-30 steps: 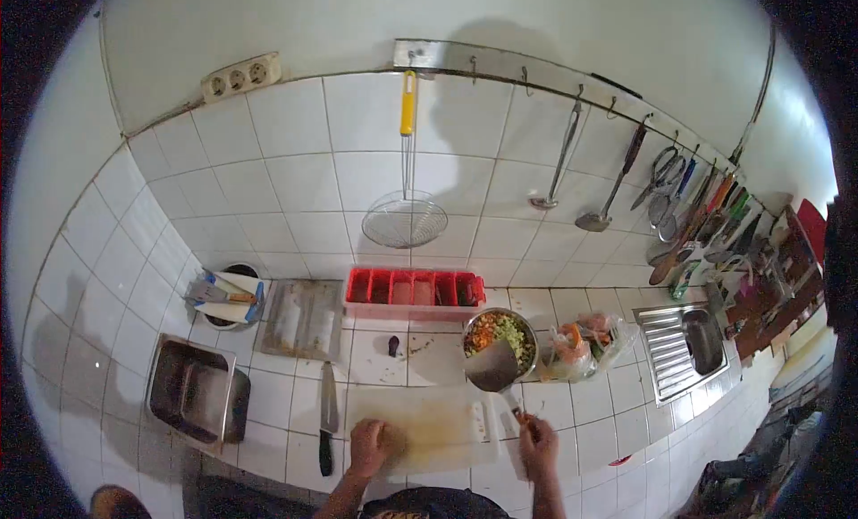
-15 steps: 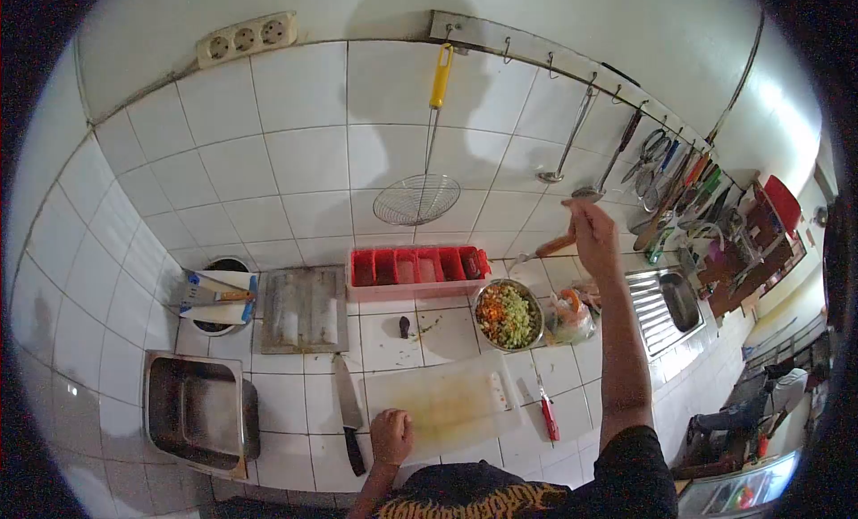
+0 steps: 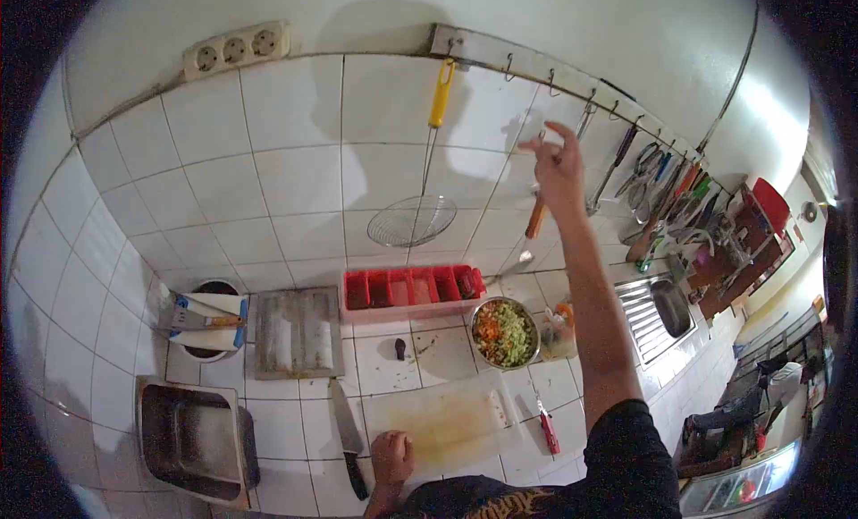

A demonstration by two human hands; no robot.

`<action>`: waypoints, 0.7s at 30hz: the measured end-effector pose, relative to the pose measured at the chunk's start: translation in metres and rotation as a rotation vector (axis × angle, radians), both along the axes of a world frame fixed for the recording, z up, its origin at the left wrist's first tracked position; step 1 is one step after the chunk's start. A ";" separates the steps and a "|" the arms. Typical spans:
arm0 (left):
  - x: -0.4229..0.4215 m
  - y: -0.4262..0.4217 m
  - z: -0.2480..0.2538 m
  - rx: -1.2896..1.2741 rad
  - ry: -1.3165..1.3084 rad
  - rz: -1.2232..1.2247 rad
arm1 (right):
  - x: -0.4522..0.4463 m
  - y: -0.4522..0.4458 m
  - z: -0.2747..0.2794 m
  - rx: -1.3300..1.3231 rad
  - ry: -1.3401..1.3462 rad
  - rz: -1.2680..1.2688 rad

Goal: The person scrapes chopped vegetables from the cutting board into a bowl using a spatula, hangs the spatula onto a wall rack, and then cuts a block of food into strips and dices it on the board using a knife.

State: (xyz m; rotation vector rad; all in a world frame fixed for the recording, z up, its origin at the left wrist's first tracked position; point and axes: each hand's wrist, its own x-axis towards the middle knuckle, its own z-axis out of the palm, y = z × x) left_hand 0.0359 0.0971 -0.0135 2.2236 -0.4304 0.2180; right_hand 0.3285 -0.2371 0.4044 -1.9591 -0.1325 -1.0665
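White tiled wall (image 3: 295,188) is rising behind the worktop (image 3: 277,430), with a hook rail (image 3: 487,52) running across it. Below the rail in this view, the right hand (image 3: 561,168) is reaching up, its index finger and thumb standing apart while the other fingers appear to be gripping the upper end of a wood-handled turner (image 3: 534,217). From those fingers, the turner's long axis is slanting down and leftward, its blade overlapping the worktop's back edge. Nearer the front edge, the left hand (image 3: 391,456) is resting, fingers curled with nothing visible inside, between a knife (image 3: 344,421) and a cutting board (image 3: 447,416).
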 end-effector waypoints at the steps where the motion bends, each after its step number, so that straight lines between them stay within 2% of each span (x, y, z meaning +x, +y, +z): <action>1: 0.000 0.000 0.006 0.015 -0.015 0.022 | 0.008 -0.001 0.005 0.034 0.014 0.037; 5: 0.001 0.002 -0.009 0.025 0.034 -0.035 | 0.039 -0.011 0.023 -0.114 0.048 0.028; 8: 0.002 0.000 0.009 0.053 -0.006 0.018 | 0.045 0.009 0.042 -0.098 0.104 0.078; 10: 0.005 -0.002 0.017 0.015 0.042 0.012 | 0.048 0.021 0.054 0.025 0.126 0.164; 17: 0.002 -0.001 -0.007 -0.006 -0.057 0.021 | 0.057 0.034 0.080 0.113 0.138 0.255; 21: 0.000 0.000 -0.010 0.029 0.001 -0.001 | 0.056 0.040 0.088 0.126 0.133 0.271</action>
